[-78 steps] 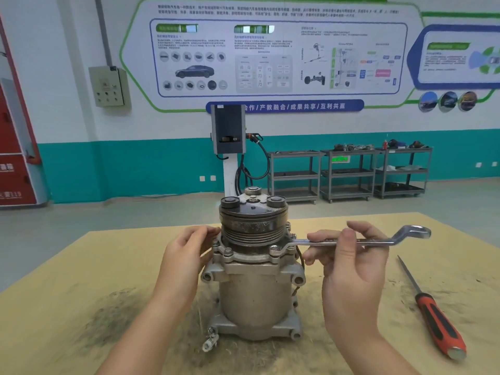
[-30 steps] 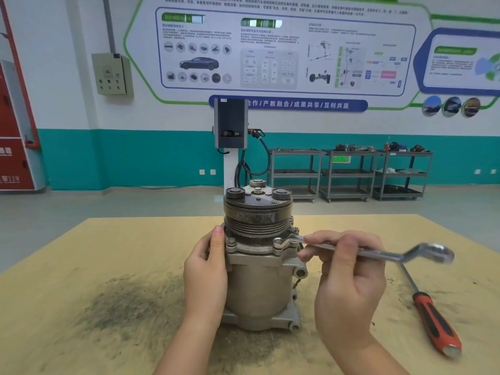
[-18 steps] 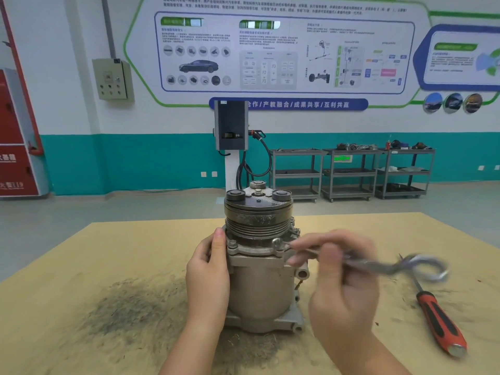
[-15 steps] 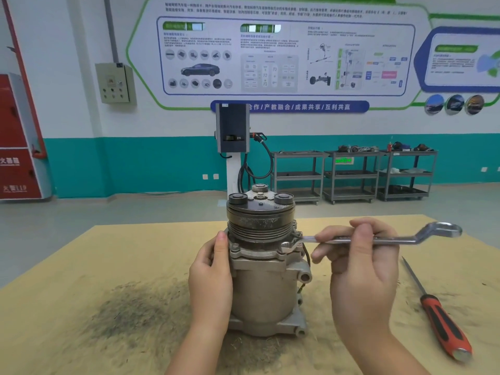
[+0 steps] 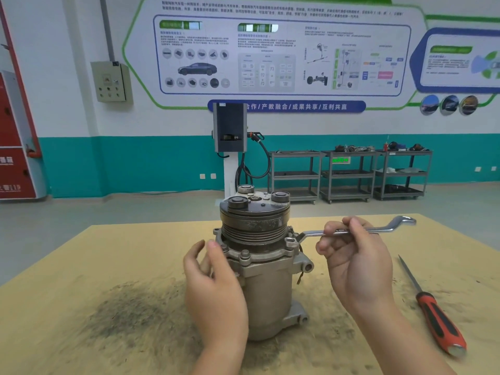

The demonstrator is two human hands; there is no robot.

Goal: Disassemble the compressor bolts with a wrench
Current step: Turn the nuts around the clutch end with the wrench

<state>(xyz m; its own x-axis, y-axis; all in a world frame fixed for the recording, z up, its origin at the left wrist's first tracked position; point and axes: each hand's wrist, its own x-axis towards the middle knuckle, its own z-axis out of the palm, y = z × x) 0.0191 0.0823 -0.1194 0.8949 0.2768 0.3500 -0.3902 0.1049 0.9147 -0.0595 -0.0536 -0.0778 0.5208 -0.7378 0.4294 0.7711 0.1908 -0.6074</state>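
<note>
Gripping the flat silver double-ended ring wrench [image 5: 351, 230] in my right hand [image 5: 357, 263], I have my fingers curled over its shank and my thumb underneath. Its near ring sits over a bolt [image 5: 291, 241] on the right side of the flange, and the shank runs level out to the right, ending in a cranked ring past my knuckles. My left hand [image 5: 213, 290] is loose, fingers relaxed and slightly spread, just beside the left flank of the grey cast-metal cylindrical compressor [image 5: 266, 269]; the hand is blurred, so I cannot tell whether the fingertips touch the housing. The compressor stands upright near the middle of the bench, its dark grooved pulley [image 5: 254, 226] on top, with more flange bolts showing around the collar, one at the front [image 5: 245, 254].

It rests on a pale yellow-tan worktop [image 5: 81, 266] marked by a dark sooty smudge [image 5: 127, 318] to my left. To my right, well apart from the compressor, lies a screwdriver with a red and black handle [image 5: 438, 320], its blade pointing away from me.

Beyond the bench is a grey floor, then a white wall with a teal lower band. A large printed information board [image 5: 281, 50] hangs on it, a grey electrical box [image 5: 111, 81] to its left, a dark wall charger with a cable [image 5: 230, 128] below, and three grey metal shelf trolleys [image 5: 349, 174] stand against the wall.
</note>
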